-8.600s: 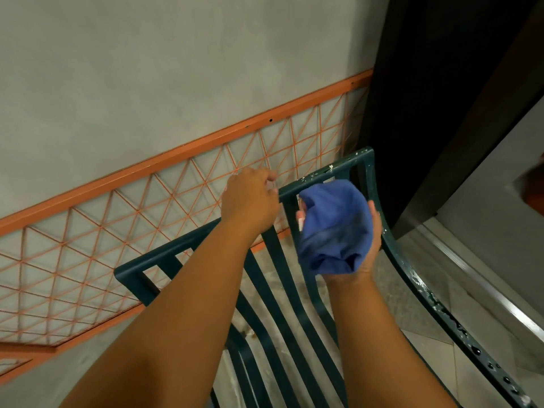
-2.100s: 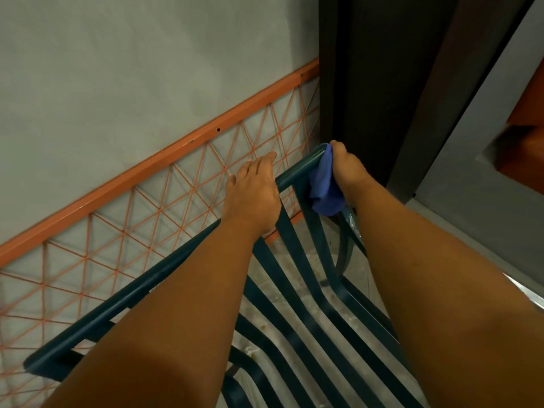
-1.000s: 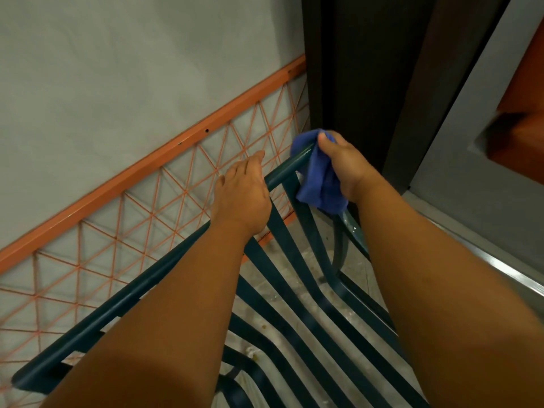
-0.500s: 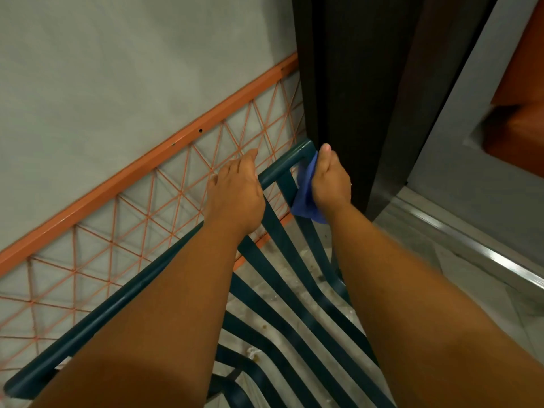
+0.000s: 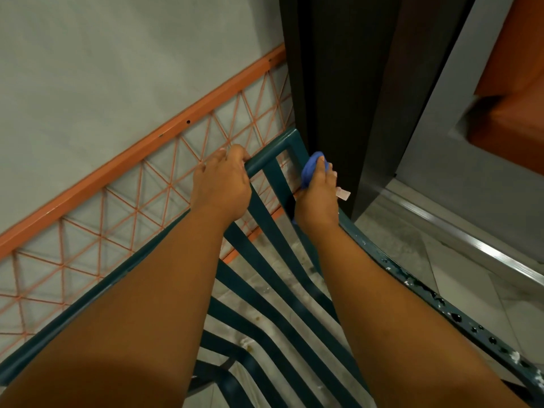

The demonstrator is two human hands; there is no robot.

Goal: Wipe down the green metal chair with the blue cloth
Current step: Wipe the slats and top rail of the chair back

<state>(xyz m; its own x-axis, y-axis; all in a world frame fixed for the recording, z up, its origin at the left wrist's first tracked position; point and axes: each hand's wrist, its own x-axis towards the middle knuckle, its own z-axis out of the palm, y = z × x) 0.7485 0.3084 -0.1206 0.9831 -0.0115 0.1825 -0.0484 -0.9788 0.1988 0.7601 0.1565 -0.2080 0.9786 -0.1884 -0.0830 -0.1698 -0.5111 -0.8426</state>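
The green metal chair has a slatted back and seat, seen from above and behind its top rail. My left hand grips the top rail near its right end, fingers curled over the far side. My right hand holds the bunched blue cloth against the chair's right upright, just below the top corner. Most of the cloth is hidden under my palm. A small pale tag sticks out beside that hand.
An orange wire lattice panel runs along the grey wall just behind the chair. A dark door frame stands close to the chair's right corner. The chair's right side rail carries paint flecks and holes. Tiled floor lies below.
My right hand has slid the cloth from the top corner down the right upright. My left hand's fingers have curled over the rail. The view has shifted slightly.
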